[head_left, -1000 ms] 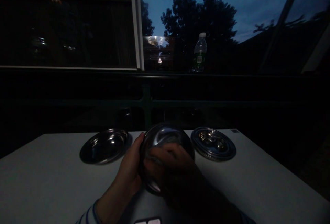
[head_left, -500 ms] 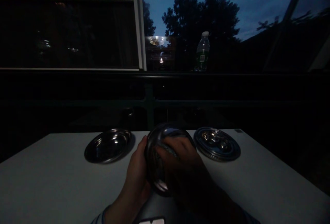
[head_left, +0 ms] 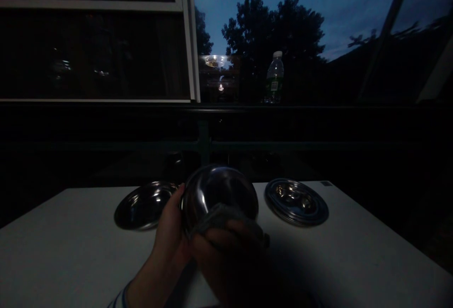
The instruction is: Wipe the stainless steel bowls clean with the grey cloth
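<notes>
A shiny metal bowl (head_left: 230,187) is held up above the table, its rounded outer side facing me. My left hand (head_left: 171,230) grips its left edge, thumb up along the rim; its other fingers are mostly hidden behind the bowl. Bunched under the curled fingers of my right hand (head_left: 226,251) is a grey cloth (head_left: 221,214), pressed against the lower front of the bowl. Deep shadow covers much of the right hand and its forearm.
On the white table (head_left: 63,246), a shallow metal dish (head_left: 141,206) lies at left and a stack of metal dishes (head_left: 295,201) at right. A plastic bottle (head_left: 275,81) stands by the window beyond. The scene is dim.
The bowl has moved left and turned, showing more of its outer side. My right hand has slid down and left across it with the cloth. The view has tilted up slightly.
</notes>
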Available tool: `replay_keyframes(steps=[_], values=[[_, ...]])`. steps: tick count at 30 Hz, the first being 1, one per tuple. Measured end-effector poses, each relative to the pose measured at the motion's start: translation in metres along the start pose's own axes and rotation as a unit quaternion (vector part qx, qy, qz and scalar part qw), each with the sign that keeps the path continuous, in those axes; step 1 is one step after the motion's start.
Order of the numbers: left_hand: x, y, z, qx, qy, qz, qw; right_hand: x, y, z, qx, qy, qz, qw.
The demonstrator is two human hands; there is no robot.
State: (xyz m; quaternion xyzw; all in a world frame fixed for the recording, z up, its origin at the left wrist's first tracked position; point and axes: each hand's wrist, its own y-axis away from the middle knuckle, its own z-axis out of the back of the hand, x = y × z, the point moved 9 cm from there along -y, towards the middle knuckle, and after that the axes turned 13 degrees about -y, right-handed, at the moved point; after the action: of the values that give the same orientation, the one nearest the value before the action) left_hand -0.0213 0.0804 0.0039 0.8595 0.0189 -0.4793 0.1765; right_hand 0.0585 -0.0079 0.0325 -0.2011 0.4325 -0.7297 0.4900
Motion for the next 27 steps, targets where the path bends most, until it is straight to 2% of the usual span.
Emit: replay_keyframes(steps=[5,9,11,18,27], values=[[-0.014,-0.006,0.003,0.035,0.045,-0.023,0.998,-0.015,-0.003,0.034,-0.008,0.027,0.045,0.999],[-0.020,-0.006,0.006,0.032,0.070,-0.057,0.995,-0.044,-0.004,0.058,-0.042,-0.003,-0.009,0.999],[-0.019,-0.003,0.005,0.030,0.086,-0.070,0.993,-0.045,-0.006,0.059,-0.042,-0.014,-0.026,0.999],[-0.009,-0.001,0.000,0.031,0.073,-0.051,0.996,-0.010,-0.014,0.049,-0.049,-0.036,0.013,0.998],[-0.005,-0.003,-0.001,0.036,0.054,-0.052,0.997,-0.013,-0.013,0.048,-0.021,-0.054,-0.002,0.998]])
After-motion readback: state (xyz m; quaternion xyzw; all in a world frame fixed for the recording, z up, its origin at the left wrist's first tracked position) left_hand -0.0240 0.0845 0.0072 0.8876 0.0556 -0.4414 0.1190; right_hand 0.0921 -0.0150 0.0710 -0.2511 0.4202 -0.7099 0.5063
